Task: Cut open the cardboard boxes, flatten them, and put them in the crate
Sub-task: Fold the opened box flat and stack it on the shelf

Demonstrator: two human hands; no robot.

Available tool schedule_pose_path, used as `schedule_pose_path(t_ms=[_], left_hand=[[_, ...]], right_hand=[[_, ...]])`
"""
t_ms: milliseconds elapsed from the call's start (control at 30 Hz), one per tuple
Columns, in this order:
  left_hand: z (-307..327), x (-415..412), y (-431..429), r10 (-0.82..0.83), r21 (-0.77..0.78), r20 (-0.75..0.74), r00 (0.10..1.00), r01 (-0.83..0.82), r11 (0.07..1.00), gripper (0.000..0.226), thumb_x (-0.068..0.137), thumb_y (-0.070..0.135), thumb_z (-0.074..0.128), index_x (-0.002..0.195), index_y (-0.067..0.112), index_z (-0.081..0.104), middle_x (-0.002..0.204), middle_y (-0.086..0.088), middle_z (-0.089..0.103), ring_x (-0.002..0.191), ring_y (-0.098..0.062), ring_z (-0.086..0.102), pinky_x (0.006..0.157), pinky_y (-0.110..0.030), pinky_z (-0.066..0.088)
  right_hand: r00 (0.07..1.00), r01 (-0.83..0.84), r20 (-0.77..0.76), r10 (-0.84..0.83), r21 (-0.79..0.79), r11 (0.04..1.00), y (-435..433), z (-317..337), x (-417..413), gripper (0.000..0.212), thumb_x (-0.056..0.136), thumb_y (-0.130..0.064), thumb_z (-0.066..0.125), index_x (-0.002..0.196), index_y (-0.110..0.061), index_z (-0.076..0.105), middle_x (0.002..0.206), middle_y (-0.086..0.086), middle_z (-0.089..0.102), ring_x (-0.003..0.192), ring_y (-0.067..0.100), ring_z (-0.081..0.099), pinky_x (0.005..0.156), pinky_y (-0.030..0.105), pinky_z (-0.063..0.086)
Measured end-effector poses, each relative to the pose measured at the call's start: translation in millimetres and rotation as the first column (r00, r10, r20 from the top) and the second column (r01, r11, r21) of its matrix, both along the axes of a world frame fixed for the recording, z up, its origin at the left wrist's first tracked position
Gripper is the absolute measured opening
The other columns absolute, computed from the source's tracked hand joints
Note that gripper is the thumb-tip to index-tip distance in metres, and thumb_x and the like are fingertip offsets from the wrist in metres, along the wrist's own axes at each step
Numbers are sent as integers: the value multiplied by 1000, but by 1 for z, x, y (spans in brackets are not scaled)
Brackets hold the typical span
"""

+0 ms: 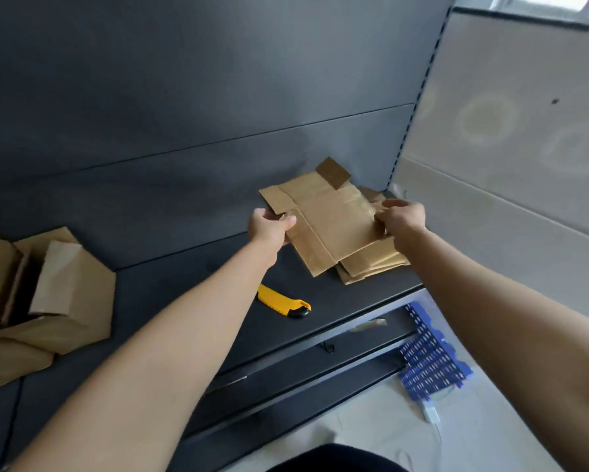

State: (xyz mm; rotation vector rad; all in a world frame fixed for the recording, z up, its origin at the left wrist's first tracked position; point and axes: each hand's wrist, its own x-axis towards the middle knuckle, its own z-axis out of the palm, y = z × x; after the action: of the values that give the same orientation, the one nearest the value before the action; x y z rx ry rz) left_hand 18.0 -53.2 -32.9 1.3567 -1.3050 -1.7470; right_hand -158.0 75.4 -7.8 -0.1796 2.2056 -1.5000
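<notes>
The left hand (271, 226) grips the left edge of a flattened box (334, 219): the thumb lies on top of the cardboard and the fingers are curled under it, closed round the edge. The right hand (402, 216) pinches the opposite edge, its fingers bunched tightly on the cardboard near a loose flap. Both arms are stretched out, and the sheet is held nearly flat between the two hands at the back right of a dark shelf (184, 301). One small flap stands up at its far edge. Directly beneath it lies a stack (371, 264) of other flattened cardboard, its layers showing at the near and right sides. The held sheet covers most of the stack, but whether it rests on it or hangs just above cannot be told. A yellow knife (282, 301) with a black tip lies on the shelf near the front edge, between the arms and apart from both hands. Far to the left stands an open box (54, 291), its flaps raised and spread. Its inside is dark, so what it holds — if anything — cannot be made out. More brown cardboard lies against its near side. Below the shelf's right end, on the pale floor (371, 424), stands a blue crate (429, 356) with perforated walls — only part of it shows, and its contents are hidden.
</notes>
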Motion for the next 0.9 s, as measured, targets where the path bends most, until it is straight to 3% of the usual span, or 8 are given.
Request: schedule_pose_path(t_ms=[33, 133, 267, 400, 567, 733, 833, 900], left_hand=[[-3, -12, -1, -58, 15, 13, 998, 58, 998, 44, 79, -1, 72, 116, 8, 49, 120, -11, 58, 103, -27, 61, 81, -43, 57], [-19, -49, -5, -238, 33, 110, 965, 236, 971, 68, 75, -2, 72, 135, 10, 42, 130, -11, 55, 110, -29, 59, 92, -46, 52], [-29, -71, 6, -375, 50, 202, 905, 373, 926, 58, 83, 0, 67, 135, 7, 44, 133, -9, 55, 119, -25, 54, 104, -35, 40], [-37, -70, 10, -393, 53, 278, 877, 394, 917, 71, 87, 4, 65, 148, 6, 28, 147, -13, 39, 133, -29, 40, 110, -37, 31], [-25, -38, 7, -190, -176, 386, 903, 274, 945, 50, 90, 4, 60, 137, 8, 47, 140, -11, 47, 126, -24, 47, 98, -28, 38], [-7, 45, -6, 106, -434, 508, 855, 148, 889, 32, 91, 3, 55, 122, 10, 58, 128, -6, 57, 114, -21, 55, 93, -27, 42], [2, 117, -10, 336, -599, 615, 714, 146, 787, 28, 93, 4, 49, 118, 12, 59, 127, -4, 52, 115, -23, 50, 94, -29, 40], [5, 165, -10, 505, -683, 679, 533, 206, 700, 29, 91, 7, 51, 119, 13, 58, 129, -6, 49, 119, -26, 42, 97, -31, 31]], right_hand=[[1000, 1, -16, -1, 15, 1000, 2, -5, -11, 27, 82, 1, 67, 108, -8, 69, 106, 12, 67, 96, 27, 64, 86, 38, 56], [997, -68, -23, 70, 68, 995, 11, -11, -32, 30, 84, 3, 61, 110, -9, 68, 113, 14, 66, 101, 29, 64, 92, 38, 54], [976, -213, -13, 219, 179, 960, 12, -23, -49, 45, 85, 3, 54, 128, -10, 59, 124, 14, 61, 114, 31, 59, 101, 40, 48], [939, -182, -217, 268, 347, 920, -2, -23, -51, 41, 86, -3, 50, 122, -18, 64, 121, 7, 65, 115, 27, 58, 108, 41, 38], [816, -346, -370, 444, 304, 888, -51, -10, -15, 39, 87, -3, 46, 117, -16, 67, 119, 9, 66, 114, 30, 58, 100, 34, 45], [547, -649, -377, 748, 374, 663, -105, -18, 65, 29, 88, -14, 53, 113, -17, 68, 119, 9, 67, 113, 29, 59, 93, 30, 45], [422, -756, -292, 858, 408, 511, -124, -35, 117, 24, 88, -13, 52, 107, -14, 67, 113, 10, 65, 108, 29, 60, 87, 31, 47], [328, -754, -189, 926, 538, 377, -126, -47, 145, 19, 86, -15, 56, 103, -11, 62, 105, 11, 61, 99, 28, 59, 76, 29, 45]])
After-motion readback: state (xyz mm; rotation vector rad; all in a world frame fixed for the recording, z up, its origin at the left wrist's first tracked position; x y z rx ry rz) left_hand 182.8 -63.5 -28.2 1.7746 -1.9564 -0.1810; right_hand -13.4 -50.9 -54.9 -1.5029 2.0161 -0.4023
